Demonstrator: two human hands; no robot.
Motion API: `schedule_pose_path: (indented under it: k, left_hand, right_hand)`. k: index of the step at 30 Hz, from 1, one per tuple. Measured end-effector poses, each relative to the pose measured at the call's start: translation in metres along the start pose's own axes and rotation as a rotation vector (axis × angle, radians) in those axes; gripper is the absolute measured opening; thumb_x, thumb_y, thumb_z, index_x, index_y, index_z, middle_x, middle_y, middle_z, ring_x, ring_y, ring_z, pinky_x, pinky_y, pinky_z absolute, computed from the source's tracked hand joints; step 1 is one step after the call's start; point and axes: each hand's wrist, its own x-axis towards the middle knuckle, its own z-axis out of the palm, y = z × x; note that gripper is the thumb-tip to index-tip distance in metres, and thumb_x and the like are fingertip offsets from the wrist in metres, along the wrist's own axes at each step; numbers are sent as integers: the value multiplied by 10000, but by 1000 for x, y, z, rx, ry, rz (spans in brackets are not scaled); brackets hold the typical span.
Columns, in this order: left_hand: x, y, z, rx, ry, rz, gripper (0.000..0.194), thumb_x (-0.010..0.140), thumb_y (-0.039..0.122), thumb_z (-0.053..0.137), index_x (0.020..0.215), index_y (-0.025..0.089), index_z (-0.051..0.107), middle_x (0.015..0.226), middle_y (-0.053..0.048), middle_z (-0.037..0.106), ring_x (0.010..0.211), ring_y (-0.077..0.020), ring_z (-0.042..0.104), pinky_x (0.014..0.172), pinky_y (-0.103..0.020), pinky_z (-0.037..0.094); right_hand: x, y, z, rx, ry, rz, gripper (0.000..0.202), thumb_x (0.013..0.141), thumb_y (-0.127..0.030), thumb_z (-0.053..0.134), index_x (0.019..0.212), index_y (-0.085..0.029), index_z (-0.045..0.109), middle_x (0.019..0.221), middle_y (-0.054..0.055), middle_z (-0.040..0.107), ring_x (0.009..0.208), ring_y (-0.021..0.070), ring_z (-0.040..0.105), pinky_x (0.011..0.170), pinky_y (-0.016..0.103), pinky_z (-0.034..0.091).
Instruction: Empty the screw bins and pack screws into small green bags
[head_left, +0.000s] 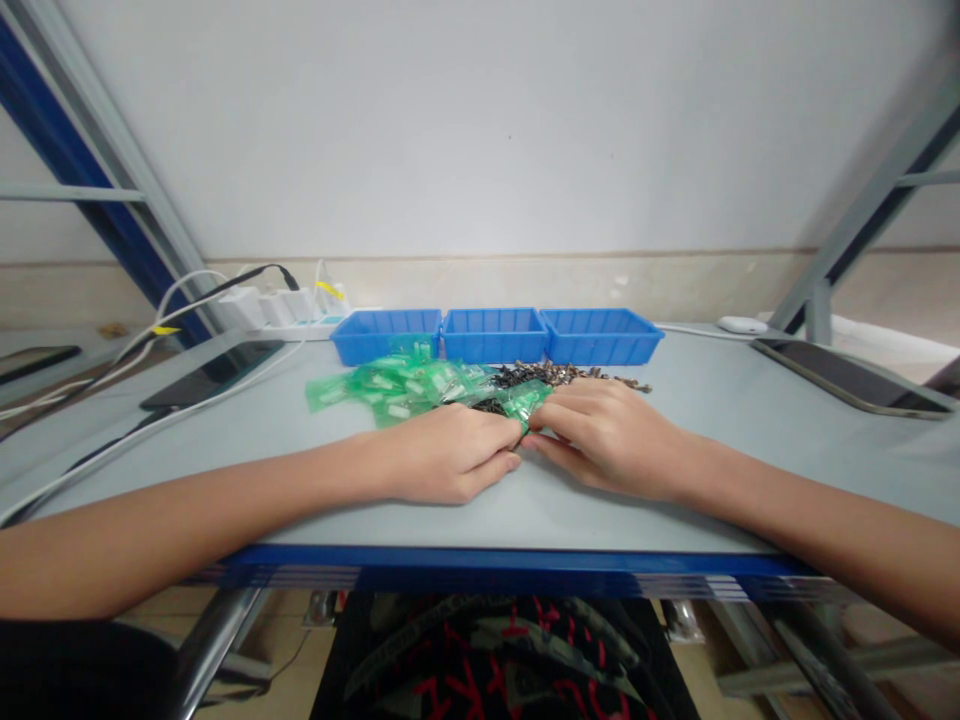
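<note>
My left hand (457,455) and my right hand (611,435) rest on the grey table with their fingertips almost meeting. Both have thumb and fingers pinched on a small green plastic bag (527,398), one hand at each side of its near end. What is inside that bag I cannot make out. Just behind my left hand lies a heap of green plastic bags (409,380) with white patches. Beyond my fingers spreads a pile of small dark and brownish metal pieces (551,374), partly covered by the bags and my right hand.
Three blue bins (495,345) stand in a row against the wall. At left are a phone (217,372), white cables (187,410) and a power strip (300,328) with plugs. Another phone (847,375) and a white case (742,325) lie at right. A blue edge (517,562) borders the table's front.
</note>
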Motion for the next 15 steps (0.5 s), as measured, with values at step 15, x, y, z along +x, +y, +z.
schedule_pose_path:
  k: [15]
  left_hand:
    - [1, -1, 0, -10, 15, -6, 196, 930, 245, 364, 847, 152, 516, 748, -25, 592, 644, -144, 556, 587, -266, 396]
  right_hand:
    - [0, 1, 0, -22, -24, 68, 376, 935, -338, 374, 734, -137, 620, 597, 27, 571, 539, 118, 458, 569, 264, 266]
